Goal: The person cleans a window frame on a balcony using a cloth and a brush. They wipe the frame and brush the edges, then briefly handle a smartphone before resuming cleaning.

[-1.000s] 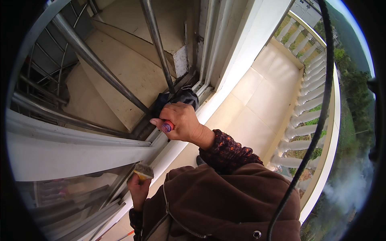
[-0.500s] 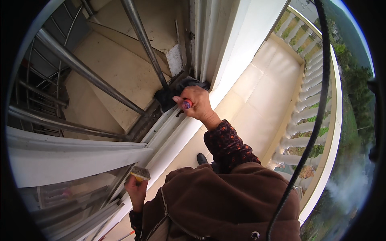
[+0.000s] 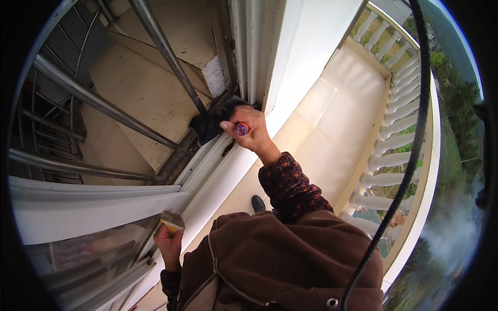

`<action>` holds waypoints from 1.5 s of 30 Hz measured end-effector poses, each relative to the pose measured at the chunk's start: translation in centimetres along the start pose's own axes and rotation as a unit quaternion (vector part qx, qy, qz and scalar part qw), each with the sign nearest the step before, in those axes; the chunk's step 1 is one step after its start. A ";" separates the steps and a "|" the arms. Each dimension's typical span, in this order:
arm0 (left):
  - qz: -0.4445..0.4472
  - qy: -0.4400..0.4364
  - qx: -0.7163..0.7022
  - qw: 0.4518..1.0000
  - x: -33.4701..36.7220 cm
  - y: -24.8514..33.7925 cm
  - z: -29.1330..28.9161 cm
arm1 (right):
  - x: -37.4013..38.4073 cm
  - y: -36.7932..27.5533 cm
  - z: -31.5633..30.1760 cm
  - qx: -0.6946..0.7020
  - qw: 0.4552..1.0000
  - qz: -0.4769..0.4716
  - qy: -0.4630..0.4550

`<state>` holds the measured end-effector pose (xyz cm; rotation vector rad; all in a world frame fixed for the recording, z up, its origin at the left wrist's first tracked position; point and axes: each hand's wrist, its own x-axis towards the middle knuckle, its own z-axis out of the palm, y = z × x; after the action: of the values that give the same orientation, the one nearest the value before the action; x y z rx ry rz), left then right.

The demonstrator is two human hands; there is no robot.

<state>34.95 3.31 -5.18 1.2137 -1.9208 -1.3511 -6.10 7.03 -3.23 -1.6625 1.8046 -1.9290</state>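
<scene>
My right hand (image 3: 250, 126) is closed around a red-handled screwdriver (image 3: 241, 129), its purple butt end pointing up at me; the shaft is hidden below the fist. Under that hand a black cloth (image 3: 206, 127) lies bunched in the corner of the white window track (image 3: 206, 161). Lower down at the left, my left hand (image 3: 169, 245) grips a flat paintbrush (image 3: 171, 221) with a yellow band and grey bristles, bristles upward. The brush is close to the end of the white window sash (image 3: 104, 211). Whether it touches the frame I cannot tell.
Steel bars (image 3: 111, 106) slant across the window opening, with dusty beige steps behind them. A white wall edge (image 3: 306, 52) rises beyond my right hand. On the right, a tiled balcony floor (image 3: 332, 111) ends at a white balustrade (image 3: 397, 132). A dark cord (image 3: 399, 194) hangs close in front.
The whole view has shifted a little, so most things sit slightly further left. My right fist remains over the cloth with the screwdriver, and the brush in my left hand is tilted slightly differently.
</scene>
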 end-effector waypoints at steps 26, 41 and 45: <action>0.075 0.031 0.038 0.996 -0.2 -2.0 0.0 | 0.6 0.3 1.0 -0.123 0.986 -0.067 -0.088; 0.069 0.046 0.056 0.995 -0.3 -2.5 0.1 | 2.3 1.0 2.5 -0.148 0.985 -0.066 -0.055; 0.044 0.062 0.025 0.997 -0.3 -1.8 0.5 | 0.2 -2.9 2.6 -0.018 0.995 -0.008 -0.095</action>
<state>35.35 3.58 -6.97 1.1927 -1.9073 -1.1627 -2.70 6.09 -1.58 -1.8074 1.7696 -1.6861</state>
